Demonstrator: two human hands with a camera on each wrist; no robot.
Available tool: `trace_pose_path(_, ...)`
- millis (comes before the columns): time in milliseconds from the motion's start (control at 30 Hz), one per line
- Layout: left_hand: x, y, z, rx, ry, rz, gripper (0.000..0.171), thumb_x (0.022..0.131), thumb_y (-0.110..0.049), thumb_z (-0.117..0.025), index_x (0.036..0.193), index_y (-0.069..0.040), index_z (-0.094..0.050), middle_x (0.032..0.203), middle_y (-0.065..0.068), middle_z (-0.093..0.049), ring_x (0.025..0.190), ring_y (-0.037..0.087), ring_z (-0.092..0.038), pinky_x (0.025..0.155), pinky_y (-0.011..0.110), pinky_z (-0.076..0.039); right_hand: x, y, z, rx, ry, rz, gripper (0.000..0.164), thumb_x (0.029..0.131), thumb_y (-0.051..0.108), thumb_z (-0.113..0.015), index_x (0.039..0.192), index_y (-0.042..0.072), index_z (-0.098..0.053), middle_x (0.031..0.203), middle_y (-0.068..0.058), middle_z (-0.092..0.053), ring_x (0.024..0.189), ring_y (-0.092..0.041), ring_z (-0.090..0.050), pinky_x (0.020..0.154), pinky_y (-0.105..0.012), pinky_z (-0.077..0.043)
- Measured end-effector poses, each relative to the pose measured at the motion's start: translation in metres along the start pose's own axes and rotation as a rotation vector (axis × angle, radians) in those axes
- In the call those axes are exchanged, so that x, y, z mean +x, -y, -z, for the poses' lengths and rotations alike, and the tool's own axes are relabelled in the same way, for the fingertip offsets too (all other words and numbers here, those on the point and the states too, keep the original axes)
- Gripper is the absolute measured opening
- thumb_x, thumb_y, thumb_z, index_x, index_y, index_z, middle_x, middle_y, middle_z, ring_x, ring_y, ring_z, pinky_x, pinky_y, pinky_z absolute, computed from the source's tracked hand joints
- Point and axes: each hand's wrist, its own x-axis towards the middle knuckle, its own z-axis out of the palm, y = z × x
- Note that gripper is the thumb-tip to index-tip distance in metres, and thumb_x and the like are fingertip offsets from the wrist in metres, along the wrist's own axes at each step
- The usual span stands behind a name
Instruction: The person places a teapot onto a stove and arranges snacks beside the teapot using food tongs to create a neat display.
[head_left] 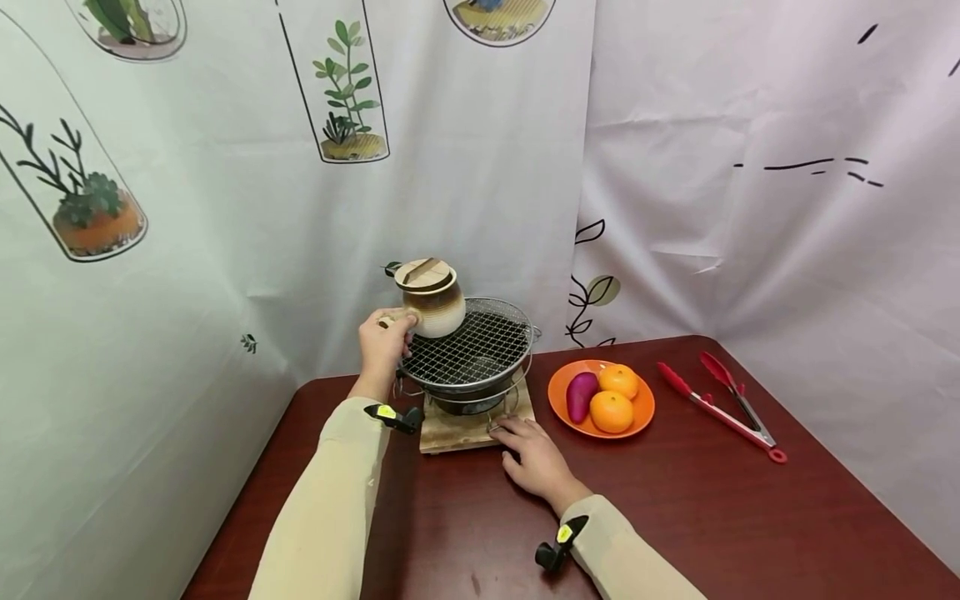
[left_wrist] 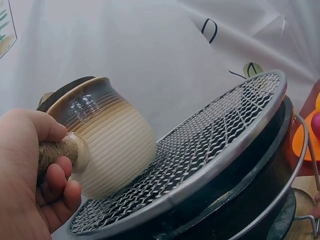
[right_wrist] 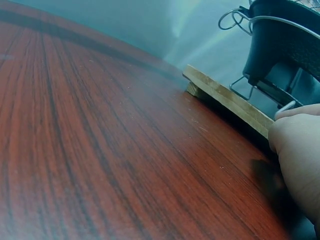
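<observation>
While the left hand (head_left: 385,337) grips the lidded pot (head_left: 441,310) at ten o'clock over the grill (head_left: 483,354), positioning seems the step, next needing level support; whether the right hand (head_left: 537,460), at five, grips is unclear.

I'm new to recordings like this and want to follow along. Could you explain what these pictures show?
There's no machine here, only a person's bare hands. The wide picture looks forward and down from a head-worn camera; the two close ones come from the left wrist camera and right wrist camera.

The left hand curls its fingers round the handle of a lidded pot, held over a round mesh grill; whether they touch is hard to tell. The right hand rests by the front edge of the wooden board under the grill.

Also on the table are an orange plate with two orange fruits and a purple item, and red-tipped tongs.
</observation>
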Motion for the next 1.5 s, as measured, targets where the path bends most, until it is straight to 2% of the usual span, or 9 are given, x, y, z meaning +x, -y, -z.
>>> trace_pose_path(167,0.001,0.000,0.001,0.016,0.025,0.004,0.025,0.087,-0.009,-0.073,0.110,-0.002,-0.067,0.078,0.033,-0.063,0.037,0.009,-0.048,0.040,0.023,-0.046,0.001,0.000,0.000,0.006,0.003,-0.002,0.039,0.086,0.011,-0.069,0.125,0.014,-0.073,0.134,-0.008,-0.064,0.130,-0.028,-0.056,0.111,-0.052,-0.039)
trace_pose_path(400,0.003,-0.004,0.002,0.036,0.040,0.040,0.026,0.088,-0.012,-0.074,0.112,-0.003,-0.067,0.069,0.018,-0.063,0.040,0.010,-0.049,0.042,0.024,-0.047,0.002,-0.001,0.001,0.016,0.009,-0.007,0.039,0.086,0.010,-0.069,0.125,0.014,-0.072,0.135,-0.008,-0.064,0.130,-0.029,-0.056,0.111,-0.051,-0.038)
trace_pose_path(533,0.002,-0.007,0.004,0.066,0.081,0.069,0.029,0.089,-0.019,-0.073,0.113,-0.006,-0.065,0.073,0.020,-0.064,0.043,0.011,-0.050,0.043,0.025,-0.046,0.002,-0.001,0.002,0.021,0.020,-0.015,0.040,0.087,0.011,-0.068,0.126,0.014,-0.072,0.137,-0.008,-0.063,0.132,-0.028,-0.055,0.112,-0.051,-0.037)
trace_pose_path(633,0.001,-0.010,0.006,0.133,0.128,0.090,0.032,0.090,-0.028,-0.071,0.114,-0.009,-0.062,0.080,0.024,-0.065,0.047,0.013,-0.052,0.045,0.028,-0.046,0.002,-0.001,0.002,0.027,0.021,-0.012,0.040,0.086,0.011,-0.068,0.127,0.013,-0.072,0.137,-0.009,-0.063,0.132,-0.028,-0.054,0.112,-0.053,-0.037)
trace_pose_path(833,0.000,-0.014,0.013,0.280,0.189,0.096,0.044,0.097,-0.045,-0.057,0.125,-0.011,-0.056,0.100,0.030,-0.066,0.056,0.023,-0.061,0.050,0.032,-0.051,0.002,-0.002,0.002,0.025,0.017,-0.009,0.040,0.086,0.011,-0.068,0.126,0.013,-0.072,0.136,-0.009,-0.063,0.131,-0.029,-0.055,0.111,-0.053,-0.038)
trace_pose_path(1000,-0.001,-0.014,0.020,0.348,0.203,0.107,0.053,0.102,-0.053,-0.042,0.131,-0.009,-0.051,0.108,0.028,-0.066,0.060,0.025,-0.065,0.049,0.031,-0.051,0.001,-0.003,0.000,0.017,0.020,-0.008,0.041,0.086,0.012,-0.068,0.127,0.014,-0.072,0.136,-0.009,-0.063,0.132,-0.029,-0.055,0.111,-0.054,-0.038)
trace_pose_path(1200,-0.004,-0.011,0.033,0.358,0.197,0.082,0.059,0.106,-0.053,-0.028,0.130,-0.003,-0.048,0.102,0.026,-0.063,0.061,0.024,-0.062,0.053,0.036,-0.053,0.000,-0.003,0.000,0.025,0.021,-0.007,0.041,0.086,0.012,-0.068,0.127,0.014,-0.071,0.137,-0.008,-0.063,0.132,-0.029,-0.054,0.111,-0.053,-0.038)
trace_pose_path(1500,-0.013,-0.005,0.053,0.357,0.181,0.033,0.057,0.107,-0.046,-0.025,0.135,-0.003,-0.048,0.098,0.024,-0.062,0.058,0.019,-0.059,0.049,0.031,-0.047,0.000,-0.002,0.000,0.022,0.026,-0.015,0.041,0.087,0.013,-0.067,0.127,0.015,-0.072,0.137,-0.008,-0.062,0.132,-0.029,-0.054,0.112,-0.052,-0.038)
